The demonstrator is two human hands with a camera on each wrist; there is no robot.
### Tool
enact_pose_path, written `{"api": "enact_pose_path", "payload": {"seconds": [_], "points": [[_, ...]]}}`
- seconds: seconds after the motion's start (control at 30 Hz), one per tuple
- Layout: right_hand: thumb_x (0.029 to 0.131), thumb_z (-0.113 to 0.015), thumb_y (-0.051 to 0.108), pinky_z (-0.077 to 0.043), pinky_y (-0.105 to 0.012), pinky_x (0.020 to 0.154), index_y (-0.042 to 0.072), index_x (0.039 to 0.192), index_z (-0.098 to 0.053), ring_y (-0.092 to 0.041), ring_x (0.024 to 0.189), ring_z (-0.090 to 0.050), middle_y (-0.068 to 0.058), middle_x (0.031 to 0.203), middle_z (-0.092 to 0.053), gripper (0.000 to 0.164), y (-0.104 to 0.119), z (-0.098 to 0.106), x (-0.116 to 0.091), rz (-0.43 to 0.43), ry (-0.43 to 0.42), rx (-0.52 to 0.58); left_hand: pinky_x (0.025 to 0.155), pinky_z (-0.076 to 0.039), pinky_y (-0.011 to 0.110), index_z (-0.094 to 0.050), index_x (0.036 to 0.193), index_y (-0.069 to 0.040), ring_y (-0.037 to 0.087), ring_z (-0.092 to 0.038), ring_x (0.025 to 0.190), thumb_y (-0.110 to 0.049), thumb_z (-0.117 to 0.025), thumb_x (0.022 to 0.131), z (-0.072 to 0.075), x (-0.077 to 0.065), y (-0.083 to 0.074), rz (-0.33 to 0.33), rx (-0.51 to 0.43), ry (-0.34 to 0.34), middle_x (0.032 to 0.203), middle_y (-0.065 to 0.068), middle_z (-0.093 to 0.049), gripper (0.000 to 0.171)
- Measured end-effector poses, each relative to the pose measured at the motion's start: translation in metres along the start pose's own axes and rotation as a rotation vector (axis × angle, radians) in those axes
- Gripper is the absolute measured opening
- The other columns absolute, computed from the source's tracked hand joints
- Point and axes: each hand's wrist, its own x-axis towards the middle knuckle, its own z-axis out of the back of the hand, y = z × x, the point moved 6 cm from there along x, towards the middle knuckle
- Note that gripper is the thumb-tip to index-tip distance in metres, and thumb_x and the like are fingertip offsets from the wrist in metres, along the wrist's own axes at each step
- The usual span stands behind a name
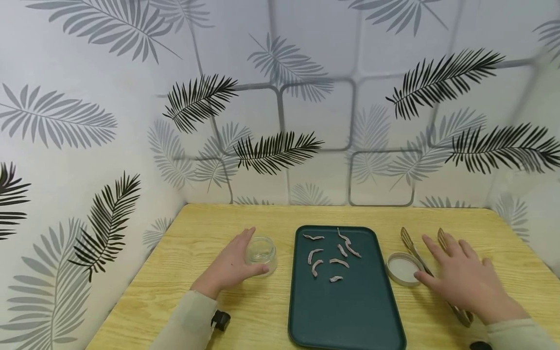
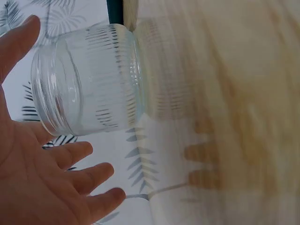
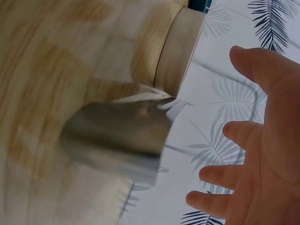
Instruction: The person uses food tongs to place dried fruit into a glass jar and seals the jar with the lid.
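Observation:
A clear glass jar (image 1: 261, 250) without a lid stands upright on the table, left of a dark green tray (image 1: 345, 316). Beside the jar is my left hand (image 1: 234, 265), thumb and fingers spread; in the left wrist view the fingers of the left hand (image 2: 42, 173) extend past the jar (image 2: 89, 82) without curling round it. Over a pair of metal tongs (image 1: 464, 317) hovers my right hand (image 1: 468, 282), its fingers spread and holding nothing. The tongs (image 3: 117, 140) lie on the table in the right wrist view, partly hidden by the hand in the head view.
Several greyish-pink, wrinkled strips (image 1: 339, 263) are scattered over the tray's far half. A round lid (image 1: 403, 270) lies between tray and tongs. The wooden table (image 1: 210, 218) meets a leaf-patterned wall (image 1: 306, 121) at its back edge.

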Motion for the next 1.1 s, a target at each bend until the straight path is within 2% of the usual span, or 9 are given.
{"api": "enact_pose_path", "payload": {"seconds": [0.07, 0.17, 0.37, 0.5, 0.63, 0.8, 0.9, 0.97, 1.1], "points": [[0.089, -0.053, 0.077, -0.031, -0.083, 0.082, 0.012, 0.160, -0.028, -0.065, 0.128, -0.029, -0.039, 0.150, -0.026, 0.099, -0.007, -0.003, -0.001, -0.017, 0.016, 0.014, 0.111, -0.030, 0.059, -0.017, 0.163, -0.012, 0.038, -0.030, 0.146, -0.044, -0.084, 0.082, -0.001, 0.001, 0.004, 0.020, -0.120, 0.018, 0.164, 0.016, -0.025, 0.110], [0.088, -0.053, 0.078, -0.037, -0.079, 0.077, 0.008, 0.160, -0.025, -0.069, 0.122, -0.032, -0.046, 0.144, -0.029, 0.105, -0.018, -0.007, -0.003, -0.051, 0.049, 0.038, 0.110, -0.032, 0.058, -0.012, 0.164, -0.015, 0.038, -0.035, 0.143, -0.036, -0.086, 0.082, -0.003, 0.003, 0.011, 0.058, -0.249, 0.047, 0.163, 0.016, -0.025, 0.113], [0.083, -0.058, 0.079, -0.044, -0.071, 0.069, -0.002, 0.157, -0.025, -0.068, 0.104, -0.047, -0.047, 0.125, -0.044, 0.115, -0.032, -0.013, -0.005, -0.095, 0.117, 0.076, 0.109, -0.032, 0.058, -0.006, 0.165, -0.023, 0.037, -0.039, 0.140, -0.028, -0.088, 0.081, -0.007, 0.007, 0.021, 0.110, -0.406, 0.092, 0.166, 0.014, -0.021, 0.117], [0.081, -0.059, 0.081, -0.047, -0.065, 0.065, -0.009, 0.154, -0.024, -0.062, 0.097, -0.055, -0.046, 0.119, -0.049, 0.121, -0.036, -0.020, -0.004, -0.118, 0.202, 0.095, 0.110, -0.030, 0.058, -0.010, 0.165, -0.019, 0.036, -0.043, 0.136, -0.022, -0.089, 0.078, -0.010, 0.010, 0.024, 0.129, -0.462, 0.113, 0.162, 0.018, -0.028, 0.118], [0.080, -0.059, 0.082, -0.048, -0.064, 0.065, -0.014, 0.150, -0.022, -0.062, 0.100, -0.056, -0.049, 0.123, -0.047, 0.125, -0.037, -0.023, -0.003, -0.124, 0.244, 0.117, 0.109, -0.031, 0.058, -0.019, 0.163, -0.015, 0.034, -0.047, 0.129, -0.019, -0.090, 0.076, -0.014, 0.012, 0.026, 0.136, -0.481, 0.126, 0.154, 0.018, -0.040, 0.112], [0.081, -0.063, 0.077, -0.047, -0.067, 0.073, -0.024, 0.147, -0.015, -0.063, 0.109, -0.053, -0.048, 0.128, -0.047, 0.130, -0.038, -0.025, -0.001, -0.127, 0.266, 0.173, 0.108, -0.031, 0.053, -0.033, 0.156, -0.012, 0.032, -0.048, 0.129, -0.016, -0.087, 0.080, -0.018, 0.015, 0.025, 0.076, -0.533, 0.130, 0.150, 0.013, -0.046, 0.093], [0.083, -0.068, 0.069, -0.046, -0.067, 0.077, -0.027, 0.144, -0.014, -0.062, 0.108, -0.054, -0.048, 0.126, -0.048, 0.126, -0.039, -0.026, 0.000, -0.119, 0.269, 0.199, 0.109, -0.030, 0.051, -0.036, 0.153, -0.011, 0.032, -0.046, 0.133, -0.015, -0.084, 0.083, -0.020, 0.015, 0.026, 0.038, -0.571, 0.130, 0.153, 0.011, -0.045, 0.086], [0.086, -0.070, 0.061, -0.047, -0.064, 0.076, -0.027, 0.140, -0.020, -0.056, 0.099, -0.060, -0.046, 0.115, -0.054, 0.115, -0.041, -0.027, 0.002, -0.102, 0.260, 0.212, 0.109, -0.030, 0.051, -0.037, 0.153, -0.011, 0.033, -0.044, 0.135, -0.013, -0.084, 0.083, -0.020, 0.014, 0.026, 0.024, -0.586, 0.124, 0.154, 0.012, -0.045, 0.085], [0.091, -0.069, 0.045, -0.047, -0.065, 0.080, -0.031, 0.127, -0.032, -0.058, 0.097, -0.058, -0.046, 0.105, -0.055, 0.092, -0.047, -0.024, 0.004, -0.072, 0.209, 0.218, 0.110, -0.030, 0.051, -0.036, 0.154, -0.011, 0.035, -0.044, 0.136, -0.010, -0.083, 0.083, -0.022, 0.014, 0.028, -0.005, -0.613, 0.111, 0.154, 0.014, -0.044, 0.085]]}}
